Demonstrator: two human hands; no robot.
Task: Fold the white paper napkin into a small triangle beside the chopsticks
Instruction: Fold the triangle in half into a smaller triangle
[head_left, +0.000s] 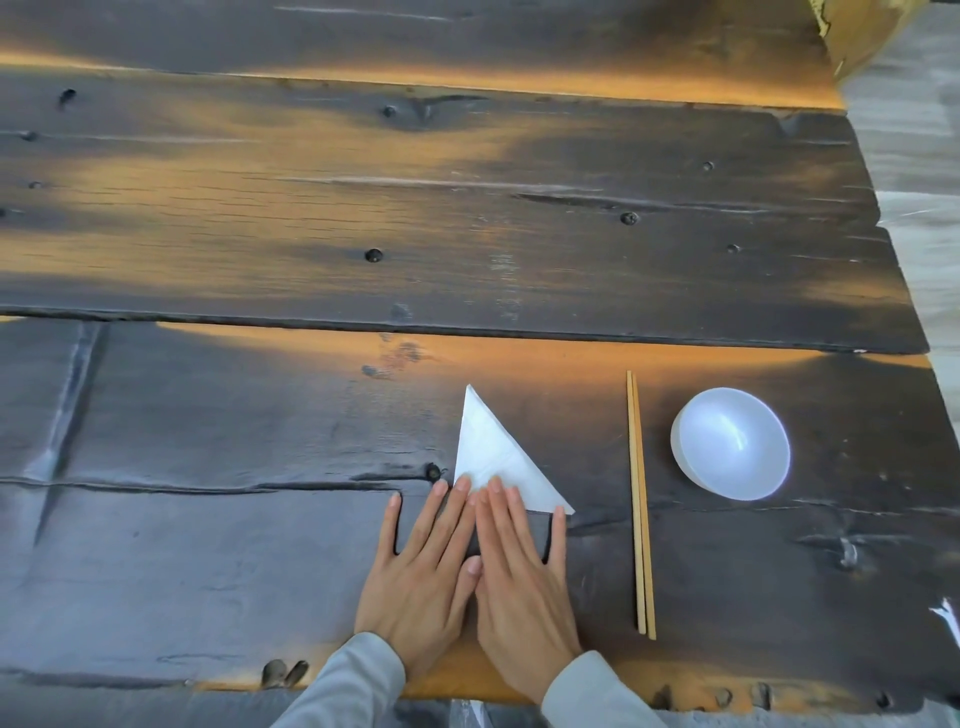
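Observation:
The white paper napkin (491, 454) lies flat on the dark wooden table (363, 218), folded into a triangle with its apex pointing away from me. A pair of wooden chopsticks (640, 504) lies straight to its right, a hand's width apart from it. My left hand (423, 577) and my right hand (519, 582) rest palm down side by side, fingers spread. Their fingertips press on the napkin's near edge and hide part of it. Neither hand grips anything.
A white bowl (730, 444) stands right of the chopsticks. The table's near edge (467, 693) runs just under my grey sleeves, and its right edge (883, 218) slants away toward a pale floor.

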